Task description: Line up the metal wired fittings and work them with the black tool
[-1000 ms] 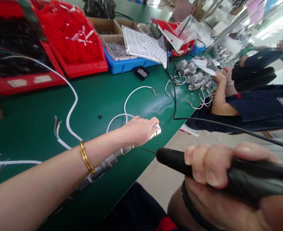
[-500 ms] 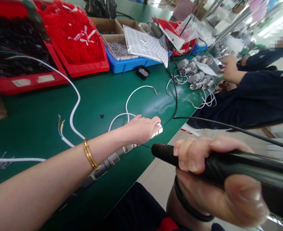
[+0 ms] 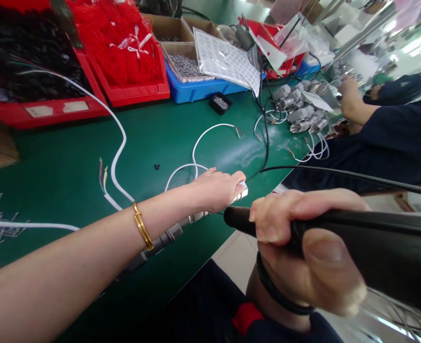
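The green tabletop (image 3: 160, 138) fills my view from 7 to 1 o'clock, with red bins (image 3: 135, 96) at 11. At 4 o'clock my right hand (image 3: 303, 252) is clenched round the black screwdriver (image 3: 374, 238), its nose pointing toward 9. Near the centre my left hand (image 3: 217, 190) lies palm down, fingers curled over the metal fitting (image 3: 170, 233) at the tabletop's near edge. The thin bit ends just beside that hand. A white cable (image 3: 195, 145) loops off toward 12.
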Demonstrator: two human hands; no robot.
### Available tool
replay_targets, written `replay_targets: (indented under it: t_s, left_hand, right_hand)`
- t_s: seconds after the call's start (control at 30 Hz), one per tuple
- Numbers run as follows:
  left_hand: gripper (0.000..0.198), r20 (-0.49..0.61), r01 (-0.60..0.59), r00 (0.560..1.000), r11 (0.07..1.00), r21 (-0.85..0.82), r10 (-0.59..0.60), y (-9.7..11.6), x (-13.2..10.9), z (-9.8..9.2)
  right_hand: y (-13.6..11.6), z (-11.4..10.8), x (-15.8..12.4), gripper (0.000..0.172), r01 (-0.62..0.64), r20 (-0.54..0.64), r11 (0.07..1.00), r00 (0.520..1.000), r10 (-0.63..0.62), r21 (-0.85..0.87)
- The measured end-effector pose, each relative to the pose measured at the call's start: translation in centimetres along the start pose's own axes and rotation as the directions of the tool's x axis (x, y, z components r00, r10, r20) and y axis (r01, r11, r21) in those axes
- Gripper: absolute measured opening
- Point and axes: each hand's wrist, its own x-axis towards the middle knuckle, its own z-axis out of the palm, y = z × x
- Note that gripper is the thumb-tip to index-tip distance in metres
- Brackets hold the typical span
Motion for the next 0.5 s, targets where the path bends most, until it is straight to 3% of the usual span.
replay_targets:
  t_s: [0.13,0.27,0.37,0.43,0.5]
  left_hand:
    - [0.027,0.014,0.007,1.0,1.0,0.007,-0.007,-0.4,0.1,0.1]
    - [0.029,0.004,0.018,1.0,0.999,0.05,-0.019,-0.2,0.1,0.2]
    - [0.029,-0.113,0.08,0.991,0.994,0.072,-0.071,0.9,-0.8,-0.7]
    - [0.031,-0.235,0.175,0.961,0.977,0.122,-0.143,1.7,-2.1,-1.8]
    - [0.034,-0.268,0.264,0.94,0.948,0.175,-0.212,2.1,-3.9,-2.8]
  right_hand:
    - [0.5,0.0,0.0,0.02,-0.006,-0.029,1.0,1.0,0.006,0.02]
    - [-1.1,-0.3,-0.9,0.022,-0.05,-0.076,0.997,0.996,0.054,0.057]
    - [-2.5,-0.5,-1.7,0.027,-0.069,-0.146,0.994,0.986,0.082,0.09]
    - [-2.8,-0.6,-2.2,0.026,-0.062,-0.149,0.993,0.986,0.077,0.1]
    - [-2.8,-0.7,-2.5,0.022,-0.075,-0.152,0.993,0.984,0.089,0.093]
